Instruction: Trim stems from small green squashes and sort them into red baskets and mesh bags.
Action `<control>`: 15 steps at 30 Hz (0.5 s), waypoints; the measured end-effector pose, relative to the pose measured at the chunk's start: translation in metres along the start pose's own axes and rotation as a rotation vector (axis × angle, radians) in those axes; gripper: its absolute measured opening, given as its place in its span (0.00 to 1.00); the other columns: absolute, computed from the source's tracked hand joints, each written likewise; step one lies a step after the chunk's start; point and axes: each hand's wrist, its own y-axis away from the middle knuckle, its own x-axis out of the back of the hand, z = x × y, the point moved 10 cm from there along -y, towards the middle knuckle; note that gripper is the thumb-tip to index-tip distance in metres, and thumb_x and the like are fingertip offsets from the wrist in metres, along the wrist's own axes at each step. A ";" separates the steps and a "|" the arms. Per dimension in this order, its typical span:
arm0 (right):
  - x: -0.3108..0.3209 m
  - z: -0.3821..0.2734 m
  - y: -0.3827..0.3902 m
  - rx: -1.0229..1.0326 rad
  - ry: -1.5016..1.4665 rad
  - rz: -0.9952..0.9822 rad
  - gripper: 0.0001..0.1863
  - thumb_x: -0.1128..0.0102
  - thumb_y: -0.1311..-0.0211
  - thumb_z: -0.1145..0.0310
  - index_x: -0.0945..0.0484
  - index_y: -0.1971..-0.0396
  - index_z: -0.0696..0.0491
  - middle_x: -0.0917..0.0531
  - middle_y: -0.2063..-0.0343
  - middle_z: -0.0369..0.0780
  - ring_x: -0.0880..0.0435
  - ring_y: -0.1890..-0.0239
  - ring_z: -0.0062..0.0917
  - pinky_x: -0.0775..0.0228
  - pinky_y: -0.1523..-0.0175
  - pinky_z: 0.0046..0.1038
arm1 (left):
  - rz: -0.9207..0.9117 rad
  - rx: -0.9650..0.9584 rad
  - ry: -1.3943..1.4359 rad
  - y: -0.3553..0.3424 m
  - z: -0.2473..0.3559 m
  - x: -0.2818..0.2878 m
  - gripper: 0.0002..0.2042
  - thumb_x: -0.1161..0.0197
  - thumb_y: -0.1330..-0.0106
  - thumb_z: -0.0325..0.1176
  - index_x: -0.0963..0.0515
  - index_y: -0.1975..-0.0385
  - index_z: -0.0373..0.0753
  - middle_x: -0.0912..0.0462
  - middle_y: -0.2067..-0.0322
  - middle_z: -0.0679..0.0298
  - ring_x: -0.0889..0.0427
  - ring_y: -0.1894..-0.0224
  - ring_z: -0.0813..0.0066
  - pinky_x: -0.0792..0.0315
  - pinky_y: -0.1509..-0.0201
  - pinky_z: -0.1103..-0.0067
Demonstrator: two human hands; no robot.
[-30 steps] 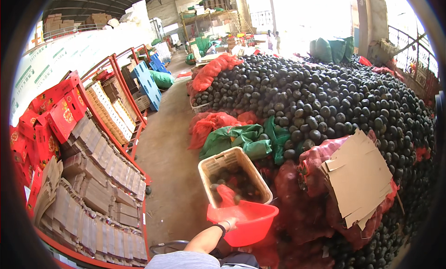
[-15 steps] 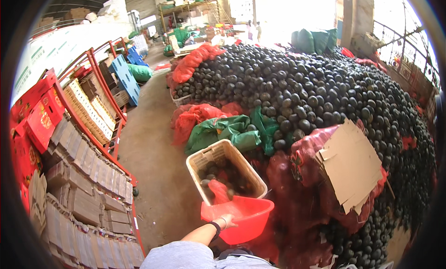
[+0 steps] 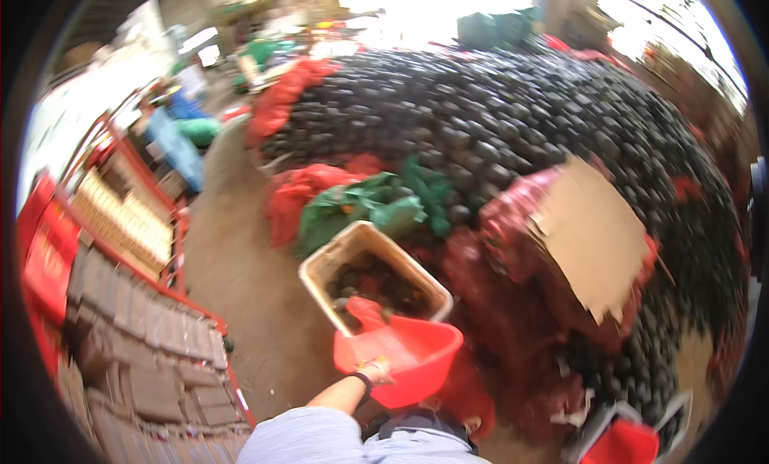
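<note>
My left hand [image 3: 373,371], with a dark band at the wrist, grips the near rim of a red plastic basin [image 3: 416,356]. The basin hangs just in front of a beige plastic crate [image 3: 320,264] that stands on the floor and holds several dark round fruits. A red lump [image 3: 364,310] sits where the basin's far rim meets the crate; what it is stays unclear. My right hand is out of the picture. The frame is blurred.
A huge heap of dark round fruits [image 3: 513,119] fills the right and back. Red [image 3: 296,193] and green [image 3: 360,203] mesh sacks and a cardboard sheet [image 3: 589,232] lie on it. Stacked trays in red racks [image 3: 128,320] line the left, with bare floor [image 3: 232,264] between.
My head has swung and the view has slid and blurred. The basin stays in my left hand by the crate, now a little closer to it.
</note>
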 end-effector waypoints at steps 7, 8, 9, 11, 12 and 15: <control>-0.024 0.096 0.011 -0.120 -0.069 -0.063 0.13 0.45 0.58 0.81 0.32 0.70 0.54 0.27 0.83 0.39 0.25 0.84 0.28 0.32 0.81 0.31 | 0.111 -0.231 0.051 0.077 0.039 0.095 0.20 0.27 0.55 0.43 0.21 0.70 0.34 0.18 0.74 0.53 0.18 0.70 0.60 0.25 0.65 0.69; -0.025 0.078 0.030 -0.080 -0.115 0.025 0.08 0.46 0.57 0.82 0.33 0.78 0.53 0.28 0.88 0.39 0.25 0.87 0.29 0.34 0.84 0.32 | 0.205 -0.293 -0.009 0.072 0.035 0.100 0.19 0.27 0.56 0.42 0.21 0.70 0.34 0.18 0.74 0.51 0.18 0.69 0.60 0.25 0.65 0.70; -0.024 0.078 0.039 -0.064 -0.141 0.060 0.11 0.46 0.57 0.83 0.33 0.74 0.53 0.29 0.87 0.39 0.26 0.87 0.29 0.34 0.84 0.32 | 0.194 -0.314 -0.016 0.065 0.028 0.100 0.19 0.28 0.56 0.41 0.21 0.69 0.34 0.18 0.73 0.50 0.18 0.69 0.60 0.25 0.64 0.70; -0.021 0.094 0.052 -0.059 -0.212 0.117 0.15 0.45 0.56 0.83 0.35 0.68 0.53 0.30 0.84 0.38 0.27 0.88 0.28 0.35 0.84 0.33 | 0.199 -0.448 0.060 0.072 0.049 0.106 0.16 0.29 0.55 0.36 0.21 0.67 0.35 0.18 0.75 0.53 0.18 0.71 0.64 0.25 0.66 0.72; -0.018 0.101 0.056 -0.062 -0.248 0.132 0.17 0.45 0.56 0.82 0.36 0.65 0.53 0.31 0.83 0.38 0.28 0.88 0.27 0.35 0.84 0.33 | 0.149 -0.389 0.203 0.082 0.055 0.110 0.14 0.30 0.54 0.32 0.21 0.68 0.34 0.17 0.76 0.59 0.19 0.74 0.72 0.26 0.68 0.76; -0.013 0.145 0.048 -0.141 -0.347 0.141 0.18 0.44 0.55 0.81 0.37 0.63 0.53 0.30 0.81 0.38 0.29 0.87 0.24 0.34 0.84 0.31 | 0.103 -0.378 0.236 0.095 0.076 0.114 0.12 0.32 0.53 0.27 0.20 0.67 0.33 0.18 0.76 0.64 0.22 0.76 0.80 0.26 0.71 0.80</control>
